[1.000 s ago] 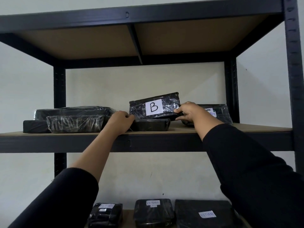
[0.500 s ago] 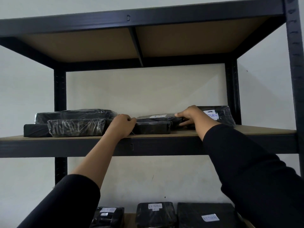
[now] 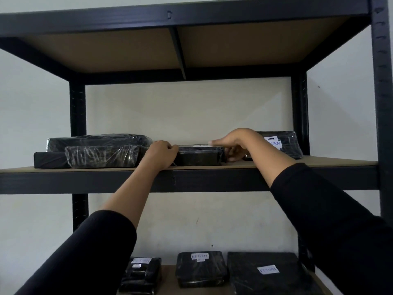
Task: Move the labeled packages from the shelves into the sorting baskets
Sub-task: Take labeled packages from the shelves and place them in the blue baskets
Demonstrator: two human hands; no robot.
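Observation:
On the middle shelf (image 3: 63,179) two black wrapped packages are stacked: the B-labelled package (image 3: 200,147) lies flat on a lower black package (image 3: 200,160), its label barely showing. My left hand (image 3: 159,155) is curled on the left end of the lower package. My right hand (image 3: 234,143) hovers at the stack's right end, thumb stretched over the top and fingers beside the end, holding nothing. Behind that hand stands a black package marked RETURN (image 3: 285,143). No baskets are in view.
Three more wrapped black packages (image 3: 100,155) are piled at the shelf's left. The shelf below carries three packages labelled RETURN (image 3: 201,270). Black uprights (image 3: 382,124) frame the unit, with another board (image 3: 127,50) overhead and a white wall behind.
The B package, tilted up on edge a second ago, has been laid flat on the lower package. My right hand has let go and spread open; my left hand stayed in place.

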